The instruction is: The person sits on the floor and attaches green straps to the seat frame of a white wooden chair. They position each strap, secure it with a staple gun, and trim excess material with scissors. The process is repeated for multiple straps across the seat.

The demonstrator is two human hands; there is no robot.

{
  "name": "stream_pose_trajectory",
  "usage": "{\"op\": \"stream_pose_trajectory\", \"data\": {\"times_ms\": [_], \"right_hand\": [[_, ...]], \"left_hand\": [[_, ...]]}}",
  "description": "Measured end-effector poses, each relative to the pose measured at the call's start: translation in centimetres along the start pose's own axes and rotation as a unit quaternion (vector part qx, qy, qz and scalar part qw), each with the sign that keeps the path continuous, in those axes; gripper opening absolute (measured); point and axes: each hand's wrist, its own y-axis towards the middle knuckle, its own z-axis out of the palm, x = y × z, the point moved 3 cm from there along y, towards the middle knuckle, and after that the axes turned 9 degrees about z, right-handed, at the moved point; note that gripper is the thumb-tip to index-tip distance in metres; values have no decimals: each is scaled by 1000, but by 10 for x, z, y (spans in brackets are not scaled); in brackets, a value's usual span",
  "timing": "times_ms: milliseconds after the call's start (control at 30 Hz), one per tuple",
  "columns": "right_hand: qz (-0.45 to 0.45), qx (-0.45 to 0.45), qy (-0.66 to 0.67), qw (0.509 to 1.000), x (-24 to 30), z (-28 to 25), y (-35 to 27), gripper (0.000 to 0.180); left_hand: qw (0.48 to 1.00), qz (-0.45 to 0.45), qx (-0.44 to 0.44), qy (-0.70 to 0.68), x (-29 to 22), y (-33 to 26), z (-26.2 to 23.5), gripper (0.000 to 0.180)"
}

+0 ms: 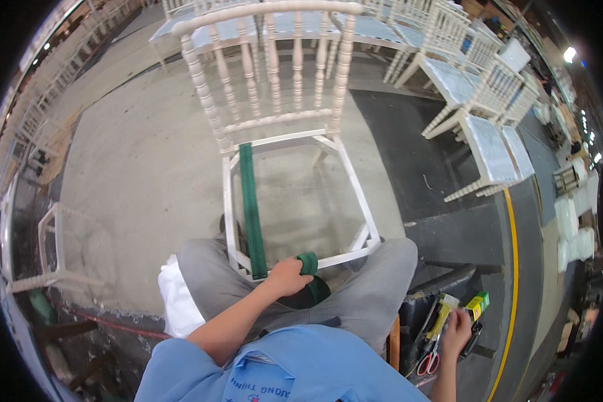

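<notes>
A white chair frame [358, 179] with a turned-spindle back [297, 74] stands before me, its front rail at my knees. A green webbing strap [250, 201] runs from the back seat rail to the front one, along the left side of the open seat. My left hand [286, 277] is closed on the strap at the front rail, with a folded part of it [307, 262] showing beyond the fingers. At my right side, my right hand [457, 332] is over the tools, fingers drawn together; what they hold, if anything, is hidden.
Red-handled scissors [428, 364] and a yellow-green box [477, 305] lie by my right hand on a black surface. White chairs with pale seats [488, 149] stand in rows ahead and right. Another bare chair frame [52, 244] is at left. A yellow floor line [514, 268] runs at right.
</notes>
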Motion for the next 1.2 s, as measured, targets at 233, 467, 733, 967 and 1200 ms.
{"op": "stream_pose_trajectory", "data": {"times_ms": [233, 467, 733, 967, 1200], "right_hand": [[-105, 432, 296, 845, 231, 179, -28, 30], [-3, 640, 249, 727, 255, 245, -66, 20], [-132, 740, 38, 658, 233, 252, -70, 23], [-79, 687, 146, 707, 232, 248, -34, 35], [63, 499, 391, 771, 284, 233, 19, 19]], "left_hand": [[879, 130, -47, -456, -119, -4, -92, 20], [844, 72, -196, -495, -84, -4, -121, 20], [702, 11, -284, -653, -43, 1, -134, 29], [720, 40, -242, -649, -61, 18, -110, 26], [780, 50, -147, -607, -94, 25, -24, 28]]}}
